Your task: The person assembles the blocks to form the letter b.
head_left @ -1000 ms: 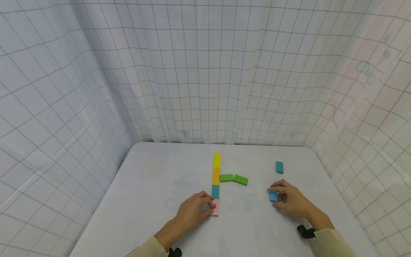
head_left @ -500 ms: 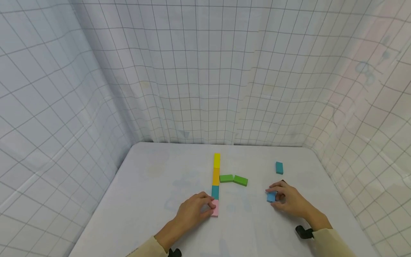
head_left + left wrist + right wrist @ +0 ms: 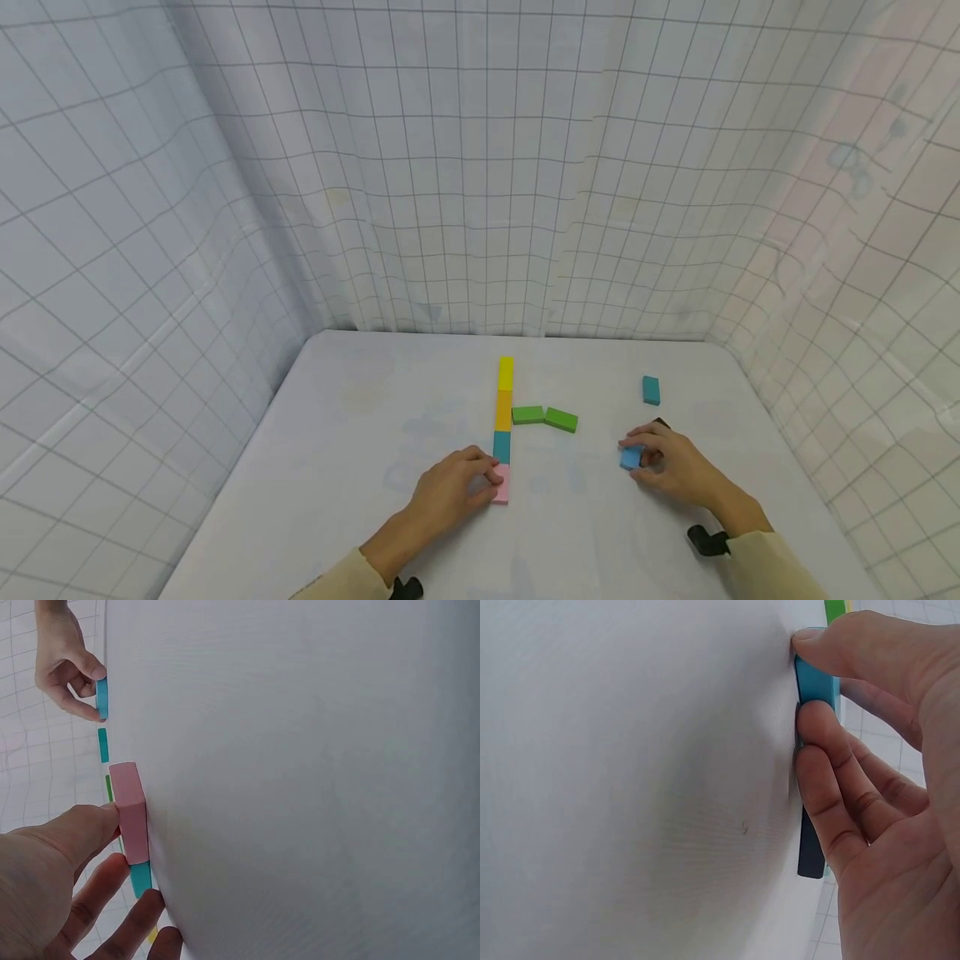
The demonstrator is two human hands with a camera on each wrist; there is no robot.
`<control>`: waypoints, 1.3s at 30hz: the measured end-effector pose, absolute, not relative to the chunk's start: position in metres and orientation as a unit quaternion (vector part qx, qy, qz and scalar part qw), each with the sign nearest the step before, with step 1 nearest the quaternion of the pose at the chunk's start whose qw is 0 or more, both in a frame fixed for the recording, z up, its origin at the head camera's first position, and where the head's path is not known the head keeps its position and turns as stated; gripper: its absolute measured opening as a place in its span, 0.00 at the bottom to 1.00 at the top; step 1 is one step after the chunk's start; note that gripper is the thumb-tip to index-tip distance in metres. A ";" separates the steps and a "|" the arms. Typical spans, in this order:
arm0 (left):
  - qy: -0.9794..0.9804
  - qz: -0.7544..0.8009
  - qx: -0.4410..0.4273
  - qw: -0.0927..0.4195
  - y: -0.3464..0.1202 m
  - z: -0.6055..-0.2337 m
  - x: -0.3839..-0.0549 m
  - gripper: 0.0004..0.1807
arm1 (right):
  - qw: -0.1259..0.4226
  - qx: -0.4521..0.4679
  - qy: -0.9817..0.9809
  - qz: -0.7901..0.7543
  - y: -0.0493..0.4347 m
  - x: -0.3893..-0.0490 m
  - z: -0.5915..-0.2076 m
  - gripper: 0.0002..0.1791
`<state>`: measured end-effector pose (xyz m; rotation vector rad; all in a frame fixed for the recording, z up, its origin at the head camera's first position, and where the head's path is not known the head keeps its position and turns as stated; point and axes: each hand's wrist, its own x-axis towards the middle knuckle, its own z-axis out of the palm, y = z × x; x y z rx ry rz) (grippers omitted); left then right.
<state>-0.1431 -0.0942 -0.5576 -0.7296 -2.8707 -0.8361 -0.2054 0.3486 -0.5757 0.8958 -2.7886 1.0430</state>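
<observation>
My left hand (image 3: 450, 492) pinches a pink block (image 3: 502, 490) at the near end of a straight row. Its thumb presses the side of that block in the left wrist view. Beyond the pink one, end to end, lie a teal block (image 3: 502, 447), an orange block (image 3: 504, 410) and a yellow block (image 3: 506, 373). Over to the right, my right hand (image 3: 678, 471) holds a light blue block (image 3: 630, 457) between thumb and fingers, low at the table. A dark block (image 3: 811, 851) lies beneath that hand's fingers, mostly hidden in the head view.
Two green blocks (image 3: 528, 415) extend right from the orange block, the farther one slightly turned. Another teal block (image 3: 651, 390) lies beyond my right hand. Gridded white curtains (image 3: 480, 208) stand around the white table (image 3: 360, 417) at the back and sides.
My right hand has slid slightly left with the light blue block, which has turned a little; more of the dark block shows behind it. My left hand has stayed in place.
</observation>
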 end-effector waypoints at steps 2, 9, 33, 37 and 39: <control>-0.933 -0.270 -0.234 0.029 -0.094 -0.558 -0.144 0.06 | 0.016 0.288 -0.897 0.336 0.349 -0.205 -0.576 0.25; -0.932 -0.270 -0.238 0.033 -0.094 -0.558 -0.144 0.06 | 0.021 0.291 -0.895 0.337 0.348 -0.205 -0.575 0.24; -0.932 -0.277 -0.233 0.027 -0.094 -0.562 -0.146 0.04 | 0.044 0.340 -0.877 0.336 0.327 -0.213 -0.576 0.29; -0.932 -0.277 -0.233 0.029 -0.094 -0.561 -0.146 0.04 | 0.048 0.354 -0.870 0.340 0.321 -0.213 -0.575 0.27; -0.932 -0.277 -0.234 0.030 -0.094 -0.561 -0.146 0.05 | 0.053 0.362 -0.867 0.338 0.318 -0.214 -0.574 0.26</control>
